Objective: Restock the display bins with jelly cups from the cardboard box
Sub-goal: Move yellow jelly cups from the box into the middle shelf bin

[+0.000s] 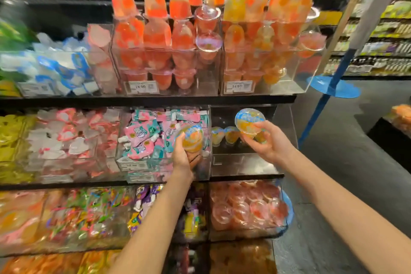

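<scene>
Stock in progress: your left hand grips one orange jelly cup, your right hand another, both before a mostly empty bin holding only a few cups; cardboard box unseen.

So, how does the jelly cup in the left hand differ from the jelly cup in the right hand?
The left hand grips its jelly cup from below, in front of the bin of pink and teal pouches. The right hand holds its jelly cup higher, at the mouth of the nearly empty bin, lid tilted more towards the camera. Both are orange with a blue-printed lid and look alike in size.
</scene>
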Tool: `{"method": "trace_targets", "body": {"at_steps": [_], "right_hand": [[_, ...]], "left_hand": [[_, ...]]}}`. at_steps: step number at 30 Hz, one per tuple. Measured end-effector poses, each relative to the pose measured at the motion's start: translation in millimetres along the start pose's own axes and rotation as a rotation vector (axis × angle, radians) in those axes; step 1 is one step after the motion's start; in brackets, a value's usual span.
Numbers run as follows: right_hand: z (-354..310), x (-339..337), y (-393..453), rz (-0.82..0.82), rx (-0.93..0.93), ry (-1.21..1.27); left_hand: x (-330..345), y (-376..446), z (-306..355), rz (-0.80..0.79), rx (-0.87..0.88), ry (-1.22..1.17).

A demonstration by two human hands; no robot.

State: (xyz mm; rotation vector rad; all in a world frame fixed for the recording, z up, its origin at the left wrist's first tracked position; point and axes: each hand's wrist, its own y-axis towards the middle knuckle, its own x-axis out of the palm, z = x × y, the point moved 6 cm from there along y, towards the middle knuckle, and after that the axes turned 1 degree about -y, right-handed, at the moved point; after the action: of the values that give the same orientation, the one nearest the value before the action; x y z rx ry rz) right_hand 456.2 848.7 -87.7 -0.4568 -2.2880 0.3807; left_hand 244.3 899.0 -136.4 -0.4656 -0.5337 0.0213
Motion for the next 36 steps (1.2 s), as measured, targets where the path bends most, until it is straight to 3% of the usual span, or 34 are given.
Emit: {"method": "trace_targets", "body": {"at_steps": [7, 12, 16, 21, 26, 36], "right_hand": [[2, -37, 124, -0.088, 0.251, -0.381], [33, -37, 168, -0.12, 0.454, -0.498], [61, -47, 198, -0.097, 0.513, -0.56], [78, -50, 212, -0.067, 0.572, -0.597], [77, -53, 208, -0.006, 0.577, -0.639], [90, -71, 231, 0.056, 0.598, -0.611]], "left_hand": [[17, 50, -11, 0.221, 0.177, -0.107], [13, 63, -11, 0.392, 0.295, -0.009], [19, 53, -13, 0.466, 0.349, 0.142], [23, 53, -23, 0.395, 0.365, 0.449], [24, 51, -15, 0.357, 0.355, 0.298], [22, 53, -17, 0.29, 0.399, 0.291]]}}
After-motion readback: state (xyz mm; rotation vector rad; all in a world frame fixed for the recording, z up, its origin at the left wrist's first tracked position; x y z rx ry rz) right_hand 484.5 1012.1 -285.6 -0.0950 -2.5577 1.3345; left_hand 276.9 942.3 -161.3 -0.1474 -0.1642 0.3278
